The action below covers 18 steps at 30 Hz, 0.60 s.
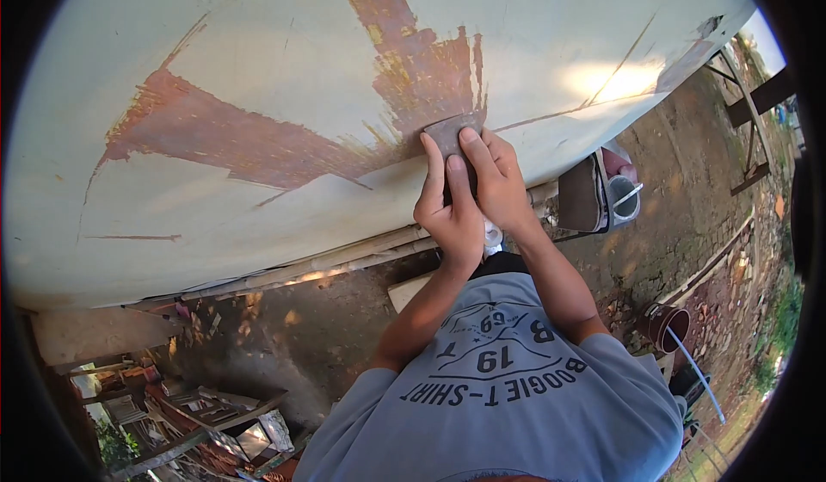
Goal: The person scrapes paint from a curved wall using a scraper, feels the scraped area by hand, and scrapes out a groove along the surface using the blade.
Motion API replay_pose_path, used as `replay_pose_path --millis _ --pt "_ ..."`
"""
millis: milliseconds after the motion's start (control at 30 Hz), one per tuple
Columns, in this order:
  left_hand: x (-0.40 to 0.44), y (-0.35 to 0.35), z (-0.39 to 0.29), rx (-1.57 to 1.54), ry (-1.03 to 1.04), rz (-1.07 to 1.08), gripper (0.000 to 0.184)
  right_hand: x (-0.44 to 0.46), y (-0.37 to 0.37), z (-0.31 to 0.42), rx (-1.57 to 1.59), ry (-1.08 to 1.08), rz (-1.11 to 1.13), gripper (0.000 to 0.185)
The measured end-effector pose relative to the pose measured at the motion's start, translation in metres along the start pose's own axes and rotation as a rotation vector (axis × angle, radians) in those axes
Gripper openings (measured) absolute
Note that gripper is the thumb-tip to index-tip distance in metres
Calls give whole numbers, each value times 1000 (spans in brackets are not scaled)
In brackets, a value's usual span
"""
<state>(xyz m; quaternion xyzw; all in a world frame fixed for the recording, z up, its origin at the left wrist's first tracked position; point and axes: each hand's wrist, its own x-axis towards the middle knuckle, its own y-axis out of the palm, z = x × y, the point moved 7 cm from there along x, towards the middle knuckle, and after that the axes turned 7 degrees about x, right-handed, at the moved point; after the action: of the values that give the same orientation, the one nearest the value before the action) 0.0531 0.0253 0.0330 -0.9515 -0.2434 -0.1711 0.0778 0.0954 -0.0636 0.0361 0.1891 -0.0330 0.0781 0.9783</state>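
Both hands hold a dark grey, flat rectangular block [447, 136] against a pale painted surface [284, 60]. My left hand [451, 211] has its thumb and fingers on the block's left side and lower part. My right hand [501, 176] grips its right side, with a fingertip on the face near the top corner. The block lies at the lower end of a reddish-brown patch [430, 77] with yellowish streaked edges. Another reddish-brown patch [224, 138] spreads to the left. The block's underside is hidden.
Below the surface's edge run long poles [344, 260]. To the right are a bag-like container [582, 196], a small bucket [624, 200] and a brown bucket [664, 327] with a blue stick [699, 374]. Piled wood [202, 422] lies at the lower left.
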Motion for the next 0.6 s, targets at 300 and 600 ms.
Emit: replay_pose_path --millis 300,600 --pt "-4 -4 -3 35 -12 -9 44 -2 -1 0 -29 -16 -13 31" --pt "4 -1 -13 33 66 -47 45 9 6 17 26 -87 -6 33"
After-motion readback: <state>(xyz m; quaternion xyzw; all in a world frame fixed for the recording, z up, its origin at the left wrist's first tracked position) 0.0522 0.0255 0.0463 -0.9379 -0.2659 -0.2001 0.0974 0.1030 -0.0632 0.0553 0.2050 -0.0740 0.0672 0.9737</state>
